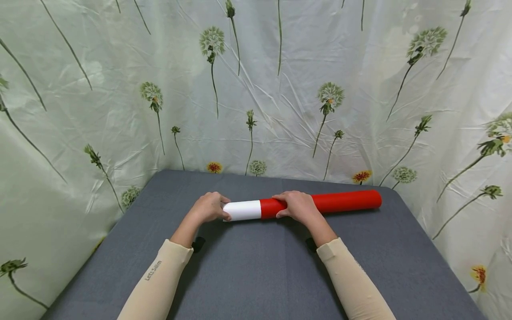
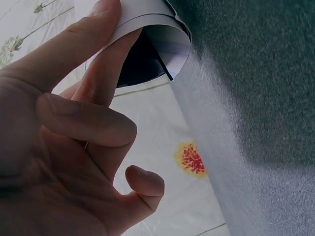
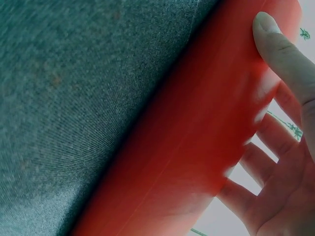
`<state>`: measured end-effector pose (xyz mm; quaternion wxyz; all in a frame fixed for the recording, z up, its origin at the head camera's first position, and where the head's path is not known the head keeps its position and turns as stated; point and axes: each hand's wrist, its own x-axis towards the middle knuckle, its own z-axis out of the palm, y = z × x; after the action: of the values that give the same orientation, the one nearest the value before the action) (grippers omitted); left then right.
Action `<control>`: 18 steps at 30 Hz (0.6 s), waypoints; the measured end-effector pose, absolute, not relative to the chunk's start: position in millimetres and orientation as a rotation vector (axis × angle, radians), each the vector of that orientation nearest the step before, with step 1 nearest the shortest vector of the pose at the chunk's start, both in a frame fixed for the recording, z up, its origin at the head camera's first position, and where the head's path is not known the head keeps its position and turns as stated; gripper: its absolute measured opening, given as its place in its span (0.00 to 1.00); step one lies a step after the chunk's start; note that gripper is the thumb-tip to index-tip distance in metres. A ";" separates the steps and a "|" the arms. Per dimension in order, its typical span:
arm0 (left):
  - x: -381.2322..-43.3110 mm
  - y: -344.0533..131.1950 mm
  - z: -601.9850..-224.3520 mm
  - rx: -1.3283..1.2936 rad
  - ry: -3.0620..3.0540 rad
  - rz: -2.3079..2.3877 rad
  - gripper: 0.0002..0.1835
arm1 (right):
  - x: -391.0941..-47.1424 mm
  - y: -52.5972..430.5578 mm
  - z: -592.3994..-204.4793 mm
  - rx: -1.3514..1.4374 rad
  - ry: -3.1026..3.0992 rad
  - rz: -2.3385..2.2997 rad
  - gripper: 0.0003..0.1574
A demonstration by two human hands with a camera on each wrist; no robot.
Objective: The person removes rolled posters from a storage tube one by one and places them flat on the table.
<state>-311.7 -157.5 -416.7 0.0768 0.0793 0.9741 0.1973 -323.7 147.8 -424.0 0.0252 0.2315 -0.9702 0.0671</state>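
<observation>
Pinching the red-and-white roll (image 1: 348, 201) by its white end (image 1: 242, 210) in our left hand (image 1: 206, 208); right hand (image 1: 298, 206) grips the red. Left-wrist view alone shows a hollow mouth (image 2: 176, 49). Roll spans grey table's (image 1: 248, 275) far half; flower-printed sheeting (image 1: 280, 111) behind.

- Table (image 1: 248, 275): plain dark grey-blue
- Roll (image 1: 348, 201): solid red from near the table's right corner inward, solid white at the end toward the left edge; inside that white end, blackish and pale
- Cloth (image 1: 280, 102) beyond the far edge: whitish, printed with green dandelions on long dark-green stems, and yellow-orange blooms with reddish centres
- Sleeves (image 1: 356, 284): cream, the left bearing dark grey lettering
</observation>
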 end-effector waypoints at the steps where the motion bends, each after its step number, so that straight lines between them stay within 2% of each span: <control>1: -311.6 -157.9 -416.5 0.237 2.919 0.592 0.31 | -323.9 148.0 -424.2 0.718 -2.999 0.208 0.40; 18: -311.0 -174.7 -412.4 0.226 2.873 0.635 0.30 | -325.0 148.3 -423.3 0.714 -3.003 0.225 0.40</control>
<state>-311.0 -174.7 -412.4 0.0950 0.0762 0.9692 0.2141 -325.0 148.3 -423.3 0.0236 0.2306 -0.9700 0.0727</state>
